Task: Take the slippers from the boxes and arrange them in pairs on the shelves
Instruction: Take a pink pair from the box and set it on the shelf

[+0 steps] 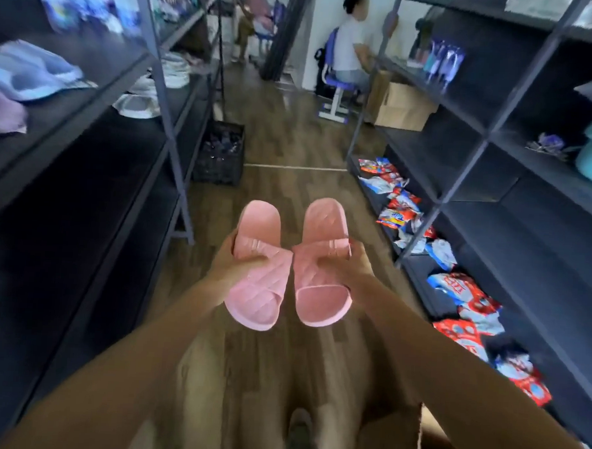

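Left hand (237,262): is grasping the left pink slipper (263,291) across its quilted strap, thumb lying on top.
Right hand (350,265): is grasping the right pink slipper (325,226) the same way, at the strap.
Where the slippers are: both are hanging in the air over the wooden floor (291,148) of the aisle, between the left shelves (95,165) and the right shelves (528,216), touching neither.
Why held so: they are being carried side by side, toes toward the wearer, straps seeming to meet in the middle. This is probably keeping the two together as a matched pair, ready to go down as one.
Likely destination: white slippers (136,104) are lying on the left shelves, so that side is probably taking the footwear; the right shelves' lowest level is carrying red and blue packets (465,298).
Hidden: the fingers of both hands are tucked under the soles, out of sight.
Cut off: a brown cardboard edge (420,433) is showing at the bottom right, possibly a box; its contents cannot be seen.
Hard to make out: the pale blue things (31,73) on the upper left shelves are blurring too much to name.
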